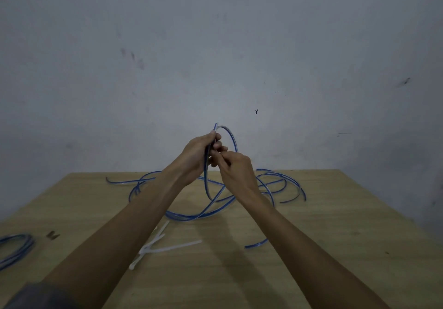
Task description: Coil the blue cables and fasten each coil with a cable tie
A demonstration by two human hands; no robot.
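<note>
Left hand (199, 155) grips the first loop of blue cable (231, 136) above the counter (335, 225), steadying it while right hand (236, 167) fingers pinch the strand, feeding slack from 12 o'clock.

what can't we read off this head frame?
- Coil at the table's left: cut by the frame edge, so a tie can't be confirmed.
- Held loop: the left hand and right hand cover where it is gripped.
- Cable ties: the left forearm overlaps them, count unclear.
</note>
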